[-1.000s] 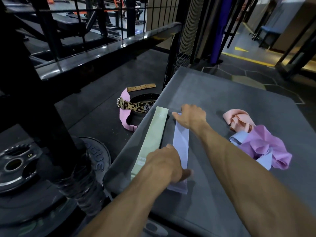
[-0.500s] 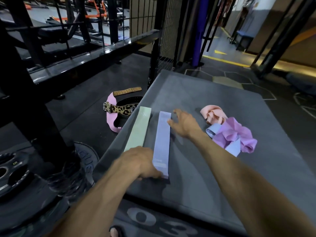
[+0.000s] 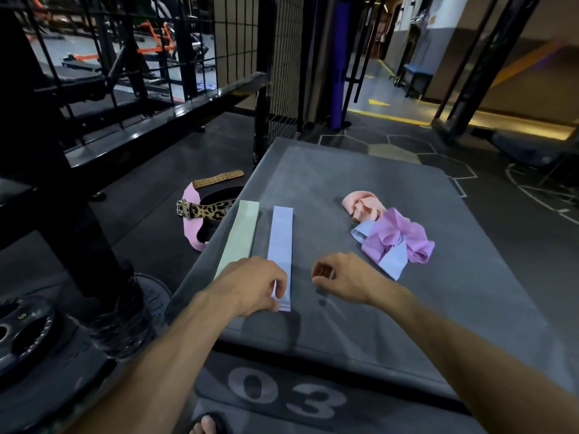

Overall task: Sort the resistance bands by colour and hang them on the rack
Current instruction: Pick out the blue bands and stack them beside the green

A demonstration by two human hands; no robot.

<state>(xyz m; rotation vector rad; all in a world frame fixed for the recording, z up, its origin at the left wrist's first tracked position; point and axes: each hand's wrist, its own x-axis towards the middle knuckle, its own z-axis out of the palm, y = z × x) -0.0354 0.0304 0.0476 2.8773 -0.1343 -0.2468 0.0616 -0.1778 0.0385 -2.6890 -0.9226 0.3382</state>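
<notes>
The left hand (image 3: 250,285) was seen resting on the near end of the pale blue band (image 3: 281,245), its fingers curled down onto the strip; whether the grip was pinched on the band or only pressed against it could not be told. The right hand (image 3: 341,277) was held just right of that band, apart from it, with fingers loosely curled and nothing seen in its grip. The pale blue band was laid flat and straight on the grey table (image 3: 344,324), running away from the person. Just beside it on the left, parallel and not touching, a pale green band (image 3: 239,238) was laid out the same way, its near end hidden behind the left hand. Well to the right of both hands, a heap of crumpled bands was found: a peach band (image 3: 363,203) at the far side, a pink band (image 3: 398,234) over another pale blue band (image 3: 391,261). On the floor left of the table, a leopard-print belt (image 3: 210,211) with pink backing was lying, and weight plates (image 3: 25,333) were seen at the near left.
</notes>
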